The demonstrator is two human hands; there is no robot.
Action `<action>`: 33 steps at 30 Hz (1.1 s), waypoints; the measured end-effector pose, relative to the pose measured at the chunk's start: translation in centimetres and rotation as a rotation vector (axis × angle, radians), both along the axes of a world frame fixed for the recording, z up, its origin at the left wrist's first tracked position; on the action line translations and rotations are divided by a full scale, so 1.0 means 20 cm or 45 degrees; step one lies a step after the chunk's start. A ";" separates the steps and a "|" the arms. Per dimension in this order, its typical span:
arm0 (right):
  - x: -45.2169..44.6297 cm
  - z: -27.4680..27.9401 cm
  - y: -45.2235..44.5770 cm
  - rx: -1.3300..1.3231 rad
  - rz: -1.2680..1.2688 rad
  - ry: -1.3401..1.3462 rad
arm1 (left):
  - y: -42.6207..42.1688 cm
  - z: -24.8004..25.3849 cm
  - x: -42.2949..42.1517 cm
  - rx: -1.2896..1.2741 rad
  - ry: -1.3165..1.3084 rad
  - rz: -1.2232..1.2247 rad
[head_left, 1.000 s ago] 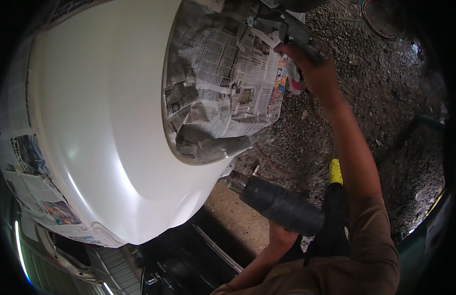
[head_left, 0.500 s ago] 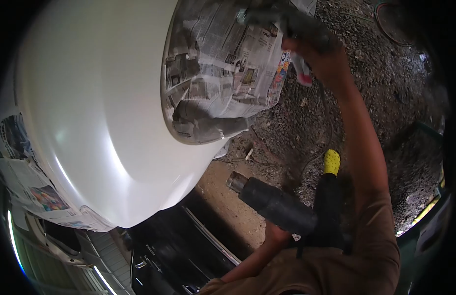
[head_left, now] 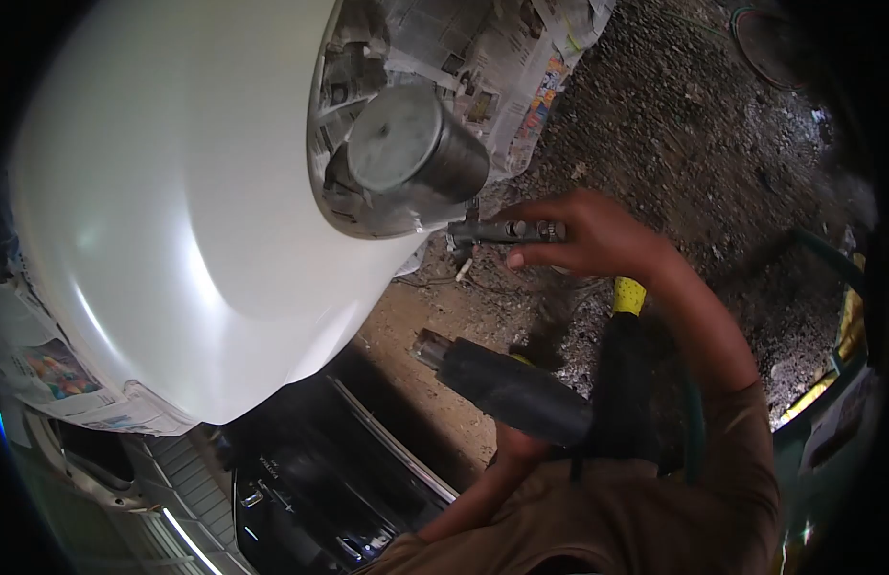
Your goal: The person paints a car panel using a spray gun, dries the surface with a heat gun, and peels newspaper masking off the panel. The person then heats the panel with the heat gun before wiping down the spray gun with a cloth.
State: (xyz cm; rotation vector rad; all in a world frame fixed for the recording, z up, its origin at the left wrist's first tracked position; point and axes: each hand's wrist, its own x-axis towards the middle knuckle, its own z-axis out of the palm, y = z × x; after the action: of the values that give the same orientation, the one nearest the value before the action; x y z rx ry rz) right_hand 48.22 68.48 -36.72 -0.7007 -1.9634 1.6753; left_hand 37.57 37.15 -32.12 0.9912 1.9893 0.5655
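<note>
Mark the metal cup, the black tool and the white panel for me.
Metal cup [head_left: 417, 144]: head view, on its flat round end.
Black tool [head_left: 512, 390]: head view, mid-barrel.
White panel [head_left: 191, 220]: head view, middle of its glossy face.

Floor [head_left: 674, 153] is the base: dark gravel from 1 to 3 o'clock, pale tan patch [head_left: 397, 335] toward 7. On it — coiled hose [head_left: 741, 56] at 2, yellow shoe [head_left: 629, 297] at 3, small pale stub [head_left: 464, 269] near dial centre.
</note>
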 end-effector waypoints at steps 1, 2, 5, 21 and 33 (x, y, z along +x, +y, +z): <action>0.02 0.06 -0.02 -0.210 0.023 -0.103 | -0.04 -0.01 -0.03 0.001 0.003 -0.017; 0.02 0.09 -0.04 -0.417 0.042 -0.206 | -0.06 -0.02 -0.05 0.006 0.006 -0.036; -0.05 0.01 -0.16 -0.375 -0.127 -0.151 | -0.12 -0.04 -0.07 0.165 -0.149 0.205; -0.43 -0.33 -0.43 -0.775 -0.278 -0.364 | -0.30 0.04 -0.20 0.141 -0.311 0.369; -0.14 0.23 -0.51 -1.002 -0.363 -0.172 | -0.40 0.19 -0.27 0.256 0.327 -0.297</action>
State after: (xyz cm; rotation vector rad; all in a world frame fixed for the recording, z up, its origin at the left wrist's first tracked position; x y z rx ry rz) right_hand 45.41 58.34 -32.11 -1.3192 -1.1433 2.2382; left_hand 32.19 29.05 -28.23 1.4615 2.0260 0.5370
